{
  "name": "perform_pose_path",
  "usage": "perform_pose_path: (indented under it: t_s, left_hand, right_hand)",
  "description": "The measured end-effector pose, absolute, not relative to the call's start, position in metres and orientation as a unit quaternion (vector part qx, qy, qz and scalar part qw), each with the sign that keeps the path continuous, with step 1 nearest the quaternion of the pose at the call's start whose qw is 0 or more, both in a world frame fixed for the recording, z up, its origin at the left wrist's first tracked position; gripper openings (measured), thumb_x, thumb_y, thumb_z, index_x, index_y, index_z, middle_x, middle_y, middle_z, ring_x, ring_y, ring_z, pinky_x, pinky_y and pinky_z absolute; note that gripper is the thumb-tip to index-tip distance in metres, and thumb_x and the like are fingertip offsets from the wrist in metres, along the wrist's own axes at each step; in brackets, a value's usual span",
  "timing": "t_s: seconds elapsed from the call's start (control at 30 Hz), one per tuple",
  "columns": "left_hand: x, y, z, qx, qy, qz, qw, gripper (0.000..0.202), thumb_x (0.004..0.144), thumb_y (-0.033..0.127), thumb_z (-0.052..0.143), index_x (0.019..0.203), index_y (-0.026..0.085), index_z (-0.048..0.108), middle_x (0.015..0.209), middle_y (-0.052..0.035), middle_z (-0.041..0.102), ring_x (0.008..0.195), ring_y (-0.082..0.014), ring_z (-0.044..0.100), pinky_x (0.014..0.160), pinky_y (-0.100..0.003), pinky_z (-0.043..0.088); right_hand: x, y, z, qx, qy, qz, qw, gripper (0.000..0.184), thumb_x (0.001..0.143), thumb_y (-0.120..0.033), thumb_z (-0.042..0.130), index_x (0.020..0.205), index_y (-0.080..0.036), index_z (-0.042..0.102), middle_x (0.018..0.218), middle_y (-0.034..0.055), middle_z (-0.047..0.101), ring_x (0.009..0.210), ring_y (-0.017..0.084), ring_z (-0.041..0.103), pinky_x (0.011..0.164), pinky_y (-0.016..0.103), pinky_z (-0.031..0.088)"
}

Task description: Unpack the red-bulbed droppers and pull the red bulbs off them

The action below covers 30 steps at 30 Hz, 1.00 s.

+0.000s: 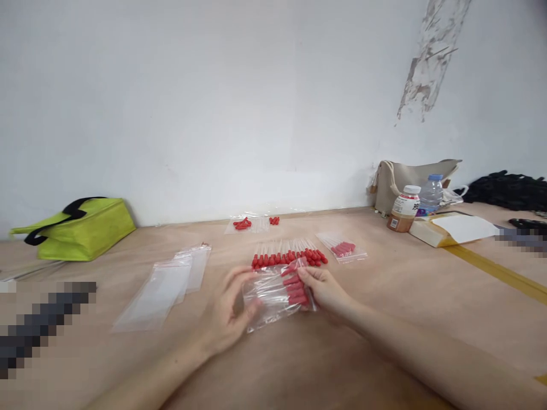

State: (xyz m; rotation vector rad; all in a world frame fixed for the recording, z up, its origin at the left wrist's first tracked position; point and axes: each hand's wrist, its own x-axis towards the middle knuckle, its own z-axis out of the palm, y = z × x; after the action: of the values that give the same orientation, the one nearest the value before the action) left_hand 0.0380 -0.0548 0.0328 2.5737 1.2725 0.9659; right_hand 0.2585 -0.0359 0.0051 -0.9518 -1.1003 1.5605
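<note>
In front of me I hold a clear zip bag (pixel 269 293) with several droppers inside, their red rubber bulbs (pixel 296 289) at its right end. My right hand (pixel 322 287) pinches the bag's upper right corner between thumb and fingers. At the opposite end, my left hand (pixel 233 310) curls round the bag's edge, its thumb blurred on the near side. Just behind the bag lies a row of loose droppers (pixel 290 258), red bulbs facing me and thin clear tubes pointing to the wall.
Flat clear bags (pixel 149 299) overlap at left. A filled zip bag (pixel 342 249) lies right of the row. Red bulbs (pixel 242 224) lie near the wall. A green bag (pixel 88 228) stands left; a drink bottle (pixel 404 209), a water bottle (pixel 431 193) and a beige bag (pixel 387 188) stand right.
</note>
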Motion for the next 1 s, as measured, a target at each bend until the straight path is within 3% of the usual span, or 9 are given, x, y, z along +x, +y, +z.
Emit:
perform_pose_path:
  t_s: [0.2, 0.3, 0.37, 0.47, 0.57, 0.67, 0.77, 0.9, 1.0]
  left_hand:
    - [0.044, -0.06, 0.011, 0.895, 0.374, 0.229, 0.082, 0.062, 0.072, 0.045, 0.057, 0.127, 0.026, 0.035, 0.136, -0.0077, 0.029, 0.123, -0.0283, 0.03, 0.099, -0.044, 0.03]
    - [0.042, -0.055, 0.013, 0.89, 0.37, 0.232, 0.132, 0.061, 0.07, 0.045, 0.059, 0.124, 0.025, 0.038, 0.13, -0.0081, 0.037, 0.115, -0.0264, 0.04, 0.095, -0.04, 0.036]
    - [0.042, -0.053, 0.014, 0.872, 0.379, 0.243, 0.191, 0.055, 0.072, 0.045, 0.058, 0.12, 0.024, 0.042, 0.113, -0.0075, 0.051, 0.098, -0.0216, 0.052, 0.084, -0.035, 0.043]
    - [0.046, -0.049, 0.013, 0.819, 0.413, 0.265, 0.298, 0.04, 0.078, 0.043, 0.051, 0.11, 0.019, 0.048, 0.084, -0.0034, 0.059, 0.071, -0.0143, 0.055, 0.066, -0.027, 0.046]
    - [0.051, -0.042, 0.012, 0.767, 0.422, 0.3, 0.38, 0.036, 0.077, 0.043, 0.053, 0.102, 0.016, 0.052, 0.087, -0.0052, 0.06, 0.079, -0.0155, 0.055, 0.071, -0.027, 0.044]
    - [0.055, -0.033, 0.013, 0.722, 0.409, 0.308, 0.465, 0.042, 0.075, 0.043, 0.056, 0.107, 0.016, 0.05, 0.096, -0.0071, 0.06, 0.088, -0.0167, 0.055, 0.078, -0.028, 0.043]
    - [0.054, -0.027, 0.013, 0.683, 0.416, 0.308, 0.516, 0.048, 0.073, 0.043, 0.058, 0.111, 0.015, 0.047, 0.09, -0.0056, 0.062, 0.078, -0.0141, 0.056, 0.072, -0.027, 0.043]
    - [0.051, -0.024, 0.01, 0.653, 0.446, 0.296, 0.535, 0.049, 0.069, 0.044, 0.062, 0.105, 0.013, 0.05, 0.055, 0.0042, 0.055, 0.049, -0.0083, 0.047, 0.05, -0.021, 0.036]
    - [0.052, -0.023, 0.011, 0.604, 0.5, 0.285, 0.552, 0.046, 0.063, 0.042, 0.067, 0.095, 0.013, 0.054, 0.055, 0.004, 0.056, 0.048, -0.0075, 0.048, 0.051, -0.021, 0.037]
  right_hand:
    - [0.244, -0.043, -0.004, -0.376, -0.422, 0.712, 0.416, 0.033, 0.076, -0.043, 0.057, 0.086, -0.012, 0.059, 0.062, 0.0024, 0.061, 0.05, 0.011, 0.057, 0.051, 0.026, 0.048]
    - [0.258, -0.039, -0.001, -0.38, -0.467, 0.726, 0.333, 0.024, 0.079, -0.034, 0.054, 0.087, -0.013, 0.059, 0.068, 0.0029, 0.062, 0.055, 0.011, 0.059, 0.056, 0.025, 0.049]
    - [0.271, -0.033, 0.005, -0.392, -0.531, 0.713, 0.237, 0.018, 0.082, -0.029, 0.05, 0.089, -0.014, 0.059, 0.065, 0.0008, 0.061, 0.052, 0.009, 0.057, 0.055, 0.023, 0.047]
    - [0.285, -0.018, 0.019, -0.382, -0.691, 0.605, 0.101, 0.016, 0.082, -0.021, 0.047, 0.089, -0.016, 0.06, 0.059, -0.0028, 0.059, 0.051, 0.007, 0.054, 0.054, 0.019, 0.043]
    - [0.284, -0.002, 0.036, -0.353, -0.856, 0.376, 0.042, 0.008, 0.073, -0.018, 0.057, 0.077, -0.015, 0.064, 0.062, -0.0027, 0.059, 0.056, 0.008, 0.052, 0.054, 0.018, 0.038]
    - [0.263, 0.006, 0.043, -0.327, -0.933, 0.133, 0.068, 0.011, 0.071, -0.011, 0.056, 0.071, -0.017, 0.064, 0.066, -0.0012, 0.062, 0.065, 0.011, 0.053, 0.059, 0.021, 0.036]
    - [0.24, 0.003, 0.034, -0.246, -0.955, -0.048, 0.16, 0.017, 0.075, -0.008, 0.052, 0.078, -0.019, 0.064, 0.085, 0.0024, 0.064, 0.082, 0.015, 0.051, 0.074, 0.029, 0.034]
    - [0.235, -0.012, 0.019, -0.296, -0.903, -0.037, 0.31, 0.015, 0.082, -0.021, 0.049, 0.09, -0.02, 0.062, 0.086, 0.0042, 0.06, 0.082, 0.015, 0.049, 0.075, 0.03, 0.033]
    - [0.246, -0.027, 0.016, -0.379, -0.858, 0.032, 0.344, 0.018, 0.08, -0.033, 0.054, 0.086, -0.018, 0.061, 0.081, 0.0045, 0.056, 0.078, 0.016, 0.049, 0.07, 0.029, 0.036]
